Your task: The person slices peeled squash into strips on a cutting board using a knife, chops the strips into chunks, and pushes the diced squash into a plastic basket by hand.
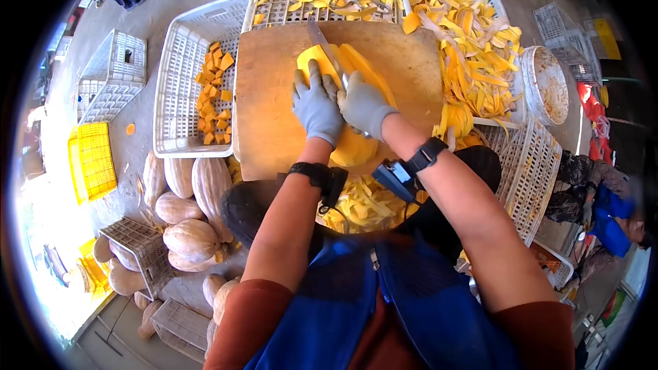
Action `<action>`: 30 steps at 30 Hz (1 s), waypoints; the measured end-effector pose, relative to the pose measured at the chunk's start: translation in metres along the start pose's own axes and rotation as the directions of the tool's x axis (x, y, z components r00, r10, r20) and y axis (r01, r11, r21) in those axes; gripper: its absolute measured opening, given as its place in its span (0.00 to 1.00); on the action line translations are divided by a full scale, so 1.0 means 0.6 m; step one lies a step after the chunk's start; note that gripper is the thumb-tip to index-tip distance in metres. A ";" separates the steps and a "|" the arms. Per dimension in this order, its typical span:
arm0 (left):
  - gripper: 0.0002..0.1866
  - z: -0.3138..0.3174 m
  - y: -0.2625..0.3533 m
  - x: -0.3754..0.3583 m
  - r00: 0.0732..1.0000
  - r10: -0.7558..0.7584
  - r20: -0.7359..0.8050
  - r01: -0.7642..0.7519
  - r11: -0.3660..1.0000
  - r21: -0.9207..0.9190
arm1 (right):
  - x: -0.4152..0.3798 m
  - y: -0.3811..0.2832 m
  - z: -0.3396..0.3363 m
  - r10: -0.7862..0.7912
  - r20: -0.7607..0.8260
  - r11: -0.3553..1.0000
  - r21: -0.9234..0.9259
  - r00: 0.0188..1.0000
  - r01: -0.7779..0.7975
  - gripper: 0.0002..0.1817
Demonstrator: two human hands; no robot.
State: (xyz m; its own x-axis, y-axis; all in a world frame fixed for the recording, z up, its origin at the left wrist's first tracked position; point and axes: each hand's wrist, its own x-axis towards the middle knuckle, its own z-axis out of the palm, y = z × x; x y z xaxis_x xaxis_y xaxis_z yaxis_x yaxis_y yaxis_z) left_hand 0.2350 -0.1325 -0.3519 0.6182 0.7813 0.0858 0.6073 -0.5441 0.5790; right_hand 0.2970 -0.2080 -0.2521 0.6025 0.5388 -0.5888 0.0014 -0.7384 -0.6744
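Note:
On a wooden cutting board (267, 103) lies peeled orange pumpkin (370, 72), partly under my hands. My gloved right hand (365, 104) is closed round the handle of a knife (321, 40), whose blade points away from me and lies along a pumpkin piece (315, 57). My gloved left hand (318, 106) presses on that piece, left of the blade, its fingers apart. The rounded end of the pumpkin shows below my hands. Both hands are close together, near the middle of the board.
A white crate (164, 96) with orange cubes (216, 89) stands left; peelings (473, 48) fill a crate at right, beside a white bucket (546, 85). Unpeeled pumpkins (192, 240) lie on the floor at lower left. Another person (608, 216) is at far right.

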 end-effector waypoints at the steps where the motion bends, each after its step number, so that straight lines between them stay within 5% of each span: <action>1: 0.25 -0.002 -0.002 0.004 1.000 -0.004 -0.009 0.004 1.000 0.007 | 0.003 0.005 0.005 -0.019 -0.033 1.000 -0.024 0.999 0.018 0.17; 7: 0.25 -0.006 0.007 0.001 1.000 -0.020 0.015 0.020 1.000 -0.020 | -0.106 0.047 -0.068 -0.021 0.227 0.999 0.028 0.974 0.015 0.16; 9: 0.25 -0.005 0.008 -0.002 1.000 -0.023 0.014 0.023 1.000 -0.019 | -0.192 0.063 -0.063 0.081 0.174 0.996 0.023 0.981 -0.086 0.16; 11: 0.25 -0.001 0.005 0.002 1.000 -0.022 -0.003 0.022 1.000 -0.018 | -0.198 0.145 -0.011 -0.167 0.014 0.974 -0.155 0.986 0.167 0.15; 16: 0.24 0.003 -0.002 -0.006 1.000 -0.002 -0.022 0.001 0.999 -0.054 | -0.146 0.213 0.110 -0.235 -0.062 0.955 -0.201 0.970 0.219 0.15; 19: 0.25 0.000 0.008 -0.001 0.999 -0.025 -0.025 0.026 1.000 0.010 | -0.116 0.296 0.177 -0.386 -0.228 0.919 -0.182 0.894 0.350 0.15; 21: 0.27 0.001 0.006 -0.002 0.998 -0.053 -0.031 0.054 0.999 0.011 | -0.143 0.279 0.140 -0.323 -0.195 0.944 0.003 0.926 0.330 0.14; 24: 0.33 0.001 -0.032 -0.013 0.994 -0.102 -0.043 0.080 0.931 -0.357 | -0.184 0.268 0.109 -0.265 -0.154 0.954 0.102 0.952 0.282 0.15; 26: 0.39 0.004 -0.079 -0.030 0.992 -0.084 0.097 0.128 0.719 -0.683 | -0.174 0.257 0.103 -0.384 -0.146 0.908 0.120 0.912 0.401 0.14; 28: 0.40 -0.005 -0.094 -0.055 0.986 -0.079 0.144 0.162 0.620 -0.768 | -0.169 0.245 0.103 -0.488 -0.166 0.861 0.069 0.857 0.504 0.13; 30: 0.46 -0.028 -0.099 -0.069 0.955 -0.136 0.263 0.295 0.494 -0.818 | -0.169 0.233 0.094 -0.401 -0.073 0.905 0.122 0.913 0.408 0.13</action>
State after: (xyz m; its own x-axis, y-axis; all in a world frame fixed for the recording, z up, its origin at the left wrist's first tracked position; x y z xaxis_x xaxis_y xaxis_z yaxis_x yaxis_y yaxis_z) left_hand 0.1649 -0.1270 -0.3763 0.6388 0.7402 -0.2098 0.0744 0.2119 0.9745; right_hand 0.1910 -0.3430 -0.3115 0.6079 0.7587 -0.2343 0.1492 -0.3990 -0.9047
